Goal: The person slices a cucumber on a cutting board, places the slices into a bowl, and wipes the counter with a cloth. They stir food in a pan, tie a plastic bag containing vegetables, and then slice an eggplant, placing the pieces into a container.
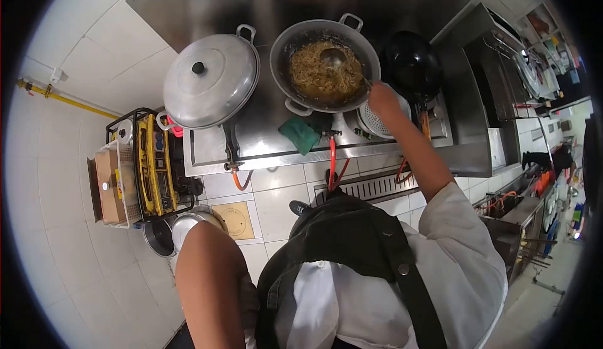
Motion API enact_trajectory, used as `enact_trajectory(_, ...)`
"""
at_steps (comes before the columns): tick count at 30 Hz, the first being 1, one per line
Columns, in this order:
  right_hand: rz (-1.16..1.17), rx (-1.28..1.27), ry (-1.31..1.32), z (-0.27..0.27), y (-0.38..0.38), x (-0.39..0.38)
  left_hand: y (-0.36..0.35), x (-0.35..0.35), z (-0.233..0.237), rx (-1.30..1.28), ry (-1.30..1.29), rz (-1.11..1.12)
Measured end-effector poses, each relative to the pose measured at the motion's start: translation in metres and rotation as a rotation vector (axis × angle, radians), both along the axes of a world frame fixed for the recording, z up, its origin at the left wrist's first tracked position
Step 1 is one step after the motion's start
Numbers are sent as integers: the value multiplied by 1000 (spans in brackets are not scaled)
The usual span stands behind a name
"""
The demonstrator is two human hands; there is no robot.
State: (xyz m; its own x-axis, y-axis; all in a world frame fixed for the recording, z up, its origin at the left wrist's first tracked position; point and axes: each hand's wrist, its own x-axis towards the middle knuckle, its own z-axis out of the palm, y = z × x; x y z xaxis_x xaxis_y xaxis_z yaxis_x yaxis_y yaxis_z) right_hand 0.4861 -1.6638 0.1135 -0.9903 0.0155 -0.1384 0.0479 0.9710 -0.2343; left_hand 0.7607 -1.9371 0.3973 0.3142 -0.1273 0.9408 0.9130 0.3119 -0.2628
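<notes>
My right hand [380, 98] is closed round the handle of a metal ladle [333, 58], whose bowl rests in the brown, noodle-like food [314, 69]. The food fills the bottom of a large two-handled metal pot [281, 73] on the stove. To the pot's left stands a big pot under a domed lid [217, 85] with a black knob. A green cloth [299, 135] lies on the stove's front edge, below the open pot. My left forearm [210, 286] is bent up close to the camera; its hand is out of sight.
A black wok [412, 66] and a perforated metal strainer [375, 122] sit right of the pot. A yellow-framed machine [156, 164] and pots [159, 236] stand on the floor at left. Red hoses [332, 164] hang before the stove. Counters and racks are at right.
</notes>
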Motion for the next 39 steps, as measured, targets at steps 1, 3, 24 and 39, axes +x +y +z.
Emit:
enact_trajectory(1,-5,16,10,-6,8,-13,4,-2,1,2,6,12)
enact_trajectory(3,3,44,26,-33,20,-52,16,-7,3,1,13,49)
enact_trajectory(24,575,-215,-27,-56,96,-44,-11,-113,-251,955,-1592,333)
enact_trajectory(39,104,155,-101,-41,21,44,-66,40,-606,178,-3160,-173)
